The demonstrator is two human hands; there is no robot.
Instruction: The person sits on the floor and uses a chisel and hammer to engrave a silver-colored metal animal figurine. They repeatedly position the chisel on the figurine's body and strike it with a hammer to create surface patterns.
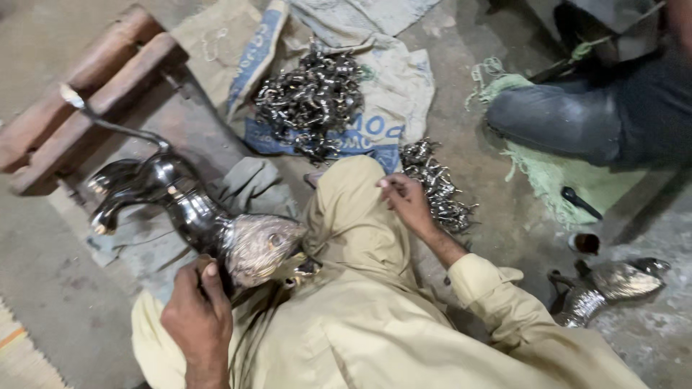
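A floor-level metal workshop: a bare concrete floor point(58, 288), heaps of small shiny metal parts point(311, 101) on sacks point(404, 86), and polished metal castings point(609, 288) lying about.

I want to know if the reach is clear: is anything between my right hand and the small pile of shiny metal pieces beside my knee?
Nothing visible blocks it. The right hand rests on the raised knee, fingertips pinched, and the small pile of metal pieces lies on the floor right beside it. The left hand grips the metal animal figure on the other side.
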